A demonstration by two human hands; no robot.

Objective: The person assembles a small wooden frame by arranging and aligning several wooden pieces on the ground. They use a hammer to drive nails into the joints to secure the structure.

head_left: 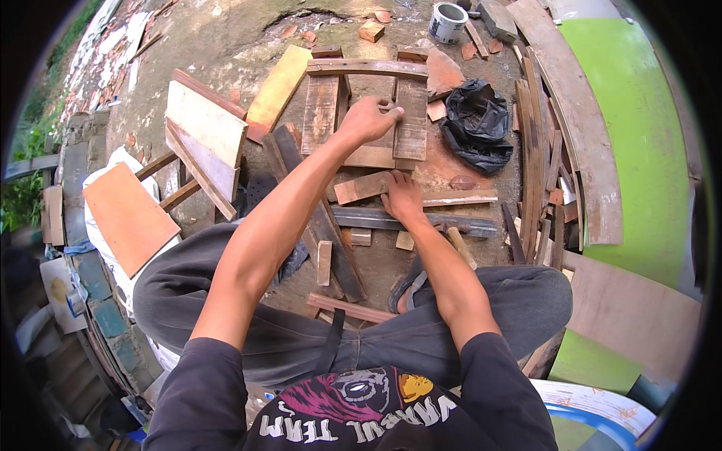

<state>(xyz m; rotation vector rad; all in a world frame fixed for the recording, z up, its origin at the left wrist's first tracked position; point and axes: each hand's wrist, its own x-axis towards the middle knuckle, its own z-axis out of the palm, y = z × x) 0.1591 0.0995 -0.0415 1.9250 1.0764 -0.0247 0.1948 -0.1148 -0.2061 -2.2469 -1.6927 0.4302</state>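
A small wooden frame (pixel 324 105) of weathered boards lies in front of me, with a crosspiece (pixel 368 68) at its far end. My left hand (pixel 372 119) is over its middle, beside the right board (pixel 411 120). The fingers are curled closed; whatever they hold, if anything, is hidden. Close to the near edge of the frame, my right hand (pixel 404 198) has its fingers bent round the right end of a short wooden block (pixel 361 188). Under that hand run a pale wood strip (pixel 462 197) and a dark grey metal bar (pixel 368 218).
A black plastic bag (pixel 477 126) sits right of the frame, a paint can (pixel 448 22) beyond it. Long planks (pixel 530 150) line the right side. A yellow board (pixel 278 86), a leaning white panel structure (pixel 203 128) and an orange-brown panel (pixel 129 214) stand left. Offcuts lie around my crossed legs.
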